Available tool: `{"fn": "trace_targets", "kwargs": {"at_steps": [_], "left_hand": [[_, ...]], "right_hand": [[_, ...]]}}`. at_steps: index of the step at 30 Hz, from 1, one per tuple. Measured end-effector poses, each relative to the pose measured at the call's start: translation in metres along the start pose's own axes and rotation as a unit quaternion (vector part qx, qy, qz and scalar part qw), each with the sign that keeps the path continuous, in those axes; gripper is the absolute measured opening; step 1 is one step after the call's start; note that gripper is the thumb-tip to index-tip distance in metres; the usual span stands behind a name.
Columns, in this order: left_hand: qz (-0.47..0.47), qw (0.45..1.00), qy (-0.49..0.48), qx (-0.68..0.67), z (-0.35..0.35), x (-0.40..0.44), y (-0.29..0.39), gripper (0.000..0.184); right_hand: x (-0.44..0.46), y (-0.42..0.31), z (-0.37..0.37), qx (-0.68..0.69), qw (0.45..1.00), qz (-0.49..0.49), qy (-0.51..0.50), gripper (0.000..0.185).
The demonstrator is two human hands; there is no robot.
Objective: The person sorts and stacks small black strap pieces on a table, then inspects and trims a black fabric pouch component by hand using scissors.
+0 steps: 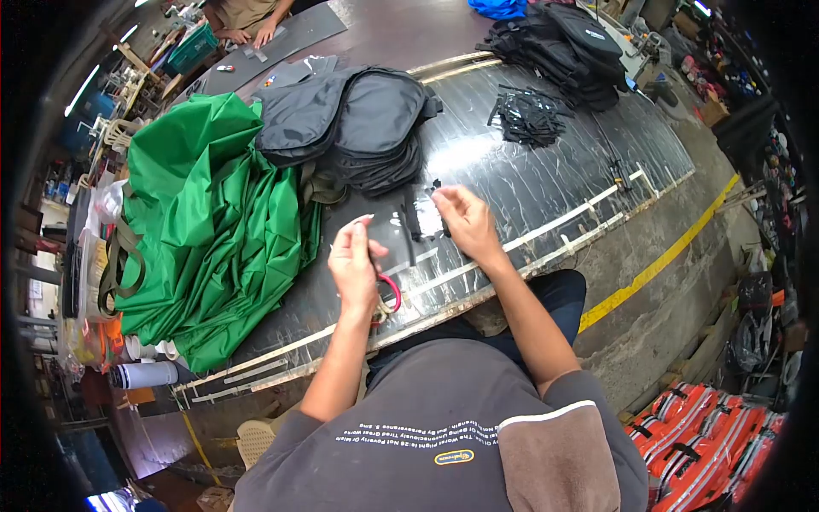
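Observation:
My left hand is held above the front of the table with its fingers curled together. A pale speck shows at its fingertips, too small to name. Beside its wrist is a red loop handle, seemingly of scissors, partly hidden by the hand. Fingers pinched, my right hand hovers to the right. A small dark bit shows by its fingertips; whether it is held I cannot tell. Between the hands, short black strips lie on the shiny tabletop. Farther back sits a heap of black strips.
Green fabric is bunched at the left, next to stacked black bag panels. Black backpacks lie at the far right. Across the table, another person's hands rest on dark material. Orange-red items lie at lower right.

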State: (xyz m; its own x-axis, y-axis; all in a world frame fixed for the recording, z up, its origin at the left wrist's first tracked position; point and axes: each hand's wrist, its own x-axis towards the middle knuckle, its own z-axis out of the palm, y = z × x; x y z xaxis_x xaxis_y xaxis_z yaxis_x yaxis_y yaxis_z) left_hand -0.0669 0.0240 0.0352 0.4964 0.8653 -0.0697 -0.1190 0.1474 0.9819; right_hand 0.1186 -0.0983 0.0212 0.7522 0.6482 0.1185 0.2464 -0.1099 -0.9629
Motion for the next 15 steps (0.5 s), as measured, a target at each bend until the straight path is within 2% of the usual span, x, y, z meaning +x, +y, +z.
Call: {"fn": "trace_targets", "kwargs": {"at_steps": [2,3,4,5,6,8,10,11,12,14,15], "left_hand": [[0.022,0.999,-0.046,0.007,0.017,0.002,-0.007,0.030],[-0.005,0.998,-0.061,0.013,0.024,0.000,0.003,0.028],[0.037,0.998,-0.055,-0.001,0.030,0.006,-0.003,0.028],[0.080,0.995,-0.050,-0.015,0.038,0.016,-0.012,0.028],[0.122,0.991,-0.045,-0.030,0.045,0.021,-0.018,0.029],[0.227,0.959,0.026,0.168,0.060,0.017,-0.001,0.044],[0.382,0.864,-0.024,0.328,0.062,0.027,-0.010,0.050],[0.391,0.843,-0.070,0.363,0.066,0.025,-0.017,0.053],[0.376,0.816,-0.119,0.423,0.066,0.027,-0.034,0.061],[0.303,0.758,-0.200,0.541,0.066,0.016,-0.048,0.072],[0.280,0.741,-0.227,0.567,0.064,0.013,-0.054,0.076]], "right_hand": [[-0.012,-0.013,-0.002,0.235,0.958,0.073,-0.145,0.023],[-0.017,-0.016,0.000,0.202,0.968,0.040,-0.143,0.021],[-0.020,-0.020,0.002,0.168,0.976,0.009,-0.141,0.018],[-0.016,-0.025,0.000,0.153,0.981,0.038,-0.114,0.016],[-0.007,-0.015,0.004,0.144,0.986,0.019,-0.077,0.015],[0.013,0.001,0.000,0.056,0.997,0.030,-0.044,0.025],[0.025,0.020,-0.002,-0.188,0.982,0.001,-0.007,0.039],[0.029,0.039,0.000,-0.281,0.959,-0.009,0.022,0.049],[0.030,0.053,0.000,-0.284,0.955,-0.055,0.060,0.050],[0.038,0.028,-0.020,-0.296,0.954,0.049,0.002,0.049],[0.046,0.026,-0.032,-0.301,0.953,0.033,0.022,0.048]]}}
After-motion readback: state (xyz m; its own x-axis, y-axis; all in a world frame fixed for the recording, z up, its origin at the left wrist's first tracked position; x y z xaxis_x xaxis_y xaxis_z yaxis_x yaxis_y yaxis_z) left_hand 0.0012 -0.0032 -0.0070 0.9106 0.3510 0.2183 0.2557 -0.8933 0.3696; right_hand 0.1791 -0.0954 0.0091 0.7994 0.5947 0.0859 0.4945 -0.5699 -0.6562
